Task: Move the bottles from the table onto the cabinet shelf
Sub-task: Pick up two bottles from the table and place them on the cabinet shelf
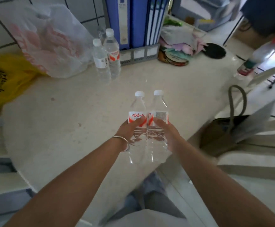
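Observation:
Each hand holds one clear water bottle with a white cap and a red-and-white label, side by side above the table's near edge. My left hand [128, 130] grips the left bottle [137, 110] at its label; a silver bangle sits on that wrist. My right hand [167, 133] grips the right bottle [159, 108] the same way. At the back of the table stand two more upright bottles, a plain-labelled one [100, 58] and a red-labelled one [112, 51], with a third partly hidden behind them. The cabinet shelf is not in view.
The cream table [68, 104] also bears a clear plastic bag [51, 41], a yellow bag [8, 76], blue binders in a grey rack [133, 25] and a pile of papers [177, 46]. A brown tote bag [222, 135] sits at right; another bottle [254, 61] appears blurred far right.

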